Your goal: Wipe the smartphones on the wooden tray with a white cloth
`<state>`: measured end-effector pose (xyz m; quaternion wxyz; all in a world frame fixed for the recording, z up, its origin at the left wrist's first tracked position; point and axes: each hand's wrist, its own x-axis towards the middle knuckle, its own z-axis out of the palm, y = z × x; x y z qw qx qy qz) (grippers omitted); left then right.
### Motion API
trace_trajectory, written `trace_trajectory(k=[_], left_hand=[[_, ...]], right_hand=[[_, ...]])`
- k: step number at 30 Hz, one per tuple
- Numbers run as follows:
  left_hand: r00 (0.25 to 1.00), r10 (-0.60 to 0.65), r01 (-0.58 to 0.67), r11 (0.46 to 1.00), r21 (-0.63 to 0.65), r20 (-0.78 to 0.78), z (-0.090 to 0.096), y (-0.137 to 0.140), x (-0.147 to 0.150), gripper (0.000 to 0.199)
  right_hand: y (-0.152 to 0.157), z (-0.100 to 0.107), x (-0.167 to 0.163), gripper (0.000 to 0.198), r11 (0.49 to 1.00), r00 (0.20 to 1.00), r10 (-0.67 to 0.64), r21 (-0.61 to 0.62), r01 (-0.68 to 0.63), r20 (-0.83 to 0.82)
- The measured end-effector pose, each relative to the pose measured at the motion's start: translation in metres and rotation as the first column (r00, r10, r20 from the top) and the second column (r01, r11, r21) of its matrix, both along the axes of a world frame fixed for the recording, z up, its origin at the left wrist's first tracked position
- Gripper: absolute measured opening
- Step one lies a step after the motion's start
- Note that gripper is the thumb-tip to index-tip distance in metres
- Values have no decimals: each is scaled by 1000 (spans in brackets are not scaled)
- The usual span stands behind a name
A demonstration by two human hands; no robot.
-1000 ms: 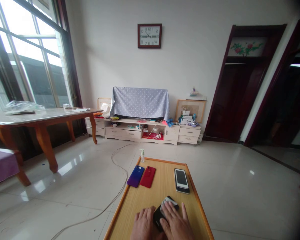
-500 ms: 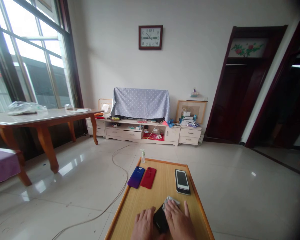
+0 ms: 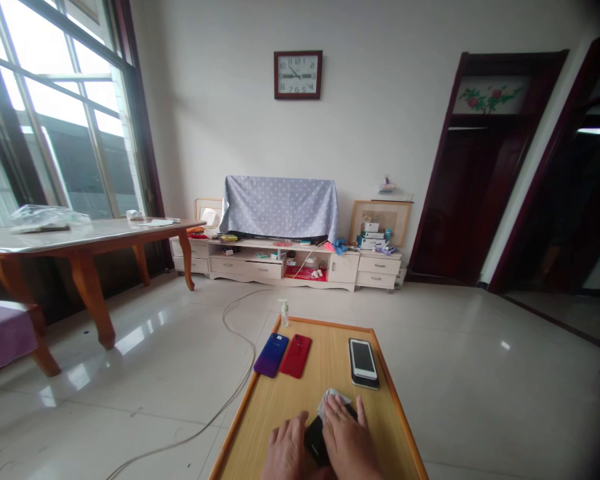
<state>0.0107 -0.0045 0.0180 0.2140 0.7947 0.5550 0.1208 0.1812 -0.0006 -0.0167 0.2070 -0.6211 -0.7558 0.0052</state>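
Note:
A black phone (image 3: 316, 441) lies tilted on the small wooden table, partly covered by my hands. My left hand (image 3: 286, 448) is bent at the phone's left edge, its fingers together and gripping that side. Across the phone's upper right part, my right hand (image 3: 347, 437) presses a crumpled whitish cloth (image 3: 331, 397) under its fingers. Farther up the table are a blue-purple phone (image 3: 271, 355) and a red phone (image 3: 296, 356), backs upward. On the right, a white phone (image 3: 363, 359) rests on top of a dark one.
The wooden table (image 3: 330, 337) has a raised rim. At its far left corner stands a small pump bottle (image 3: 285, 313). A cable (image 3: 240, 383) runs over the floor on the left. A larger table (image 3: 110, 233) is by the window, and a low cabinet (image 3: 270, 270) lines the wall.
My right hand and the cloth have shifted slightly left and up over the black phone, baring its right corner. My left hand stays at the phone's edge. The view has turned a little.

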Motion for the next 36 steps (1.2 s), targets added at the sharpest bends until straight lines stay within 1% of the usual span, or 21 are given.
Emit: trace_trajectory(k=[1,2,4,5,7,9,10,12,14,16,17,19,21,23,24,25,28,29,31,33,36], left_hand=[[1000,2,-2,1000,4,2,-2,1,0,90],[1000,3,-3,1000,12,2,-5,2,-1,85],[1000,10,-10,999,36,0,-13,5,-3,67],[1000,14,-14,999,50,0,-16,6,-4,62],[1000,17,-16,998,59,-5,-20,7,-5,61],[1000,7,-7,999,50,-13,-18,5,-5,64],[1000,4,-3,999,46,-11,-15,4,-4,67],[1000,2,-2,999,43,12,-9,1,-4,77],[999,8,-9,999,43,43,-3,-1,-3,84],[998,8,-10,999,36,55,-2,-2,-3,84],[999,10,-12,999,33,50,-2,-2,-3,83],[999,13,-14,999,36,33,-6,0,-3,77],[1000,10,-11,999,48,27,-11,1,-3,71],[1000,2,-4,999,54,31,-15,2,-3,70],[999,2,-4,998,56,35,-16,2,-3,71],[999,4,-7,998,60,41,-16,1,-3,74],[997,19,-25,996,82,72,-15,-1,-2,80],[996,20,-27,996,88,82,-14,-2,-2,81],[996,24,-30,996,82,84,-13,-3,-2,82],[997,25,-30,997,71,70,-13,-3,-2,81],[998,20,-23,998,67,52,-14,-2,-2,76]], right_hand=[[1,-3,-1,41,1000,1000,-4,5,4,9],[1,-9,-3,41,1000,1000,11,18,-12,16],[-2,-26,-9,40,993,995,98,67,-100,36],[-4,-36,-10,40,982,987,153,99,-158,52],[-9,-47,-9,40,959,970,229,153,-240,83],[-12,-45,0,39,956,968,236,157,-247,86],[-12,-39,5,40,966,975,206,141,-216,77],[-10,-24,17,41,991,994,89,99,-95,59],[-6,-11,24,42,997,997,-37,73,33,60],[-5,-10,24,43,993,993,-95,82,89,72],[-7,-14,22,43,993,993,-82,96,74,81],[-13,-29,16,41,988,994,12,155,-28,105],[-22,-44,11,37,955,979,140,241,-173,148],[-29,-49,12,35,912,959,215,313,-264,183],[-32,-46,15,35,906,959,217,329,-268,185],[-33,-40,19,35,914,966,195,326,-242,172],[-31,-18,33,36,968,995,29,247,-53,100],[-29,-13,35,37,977,996,-25,212,6,87],[-27,-14,36,38,982,994,-74,178,58,84],[-27,-29,30,36,978,995,-25,208,4,97],[-33,-53,21,35,938,982,131,303,-167,136]])
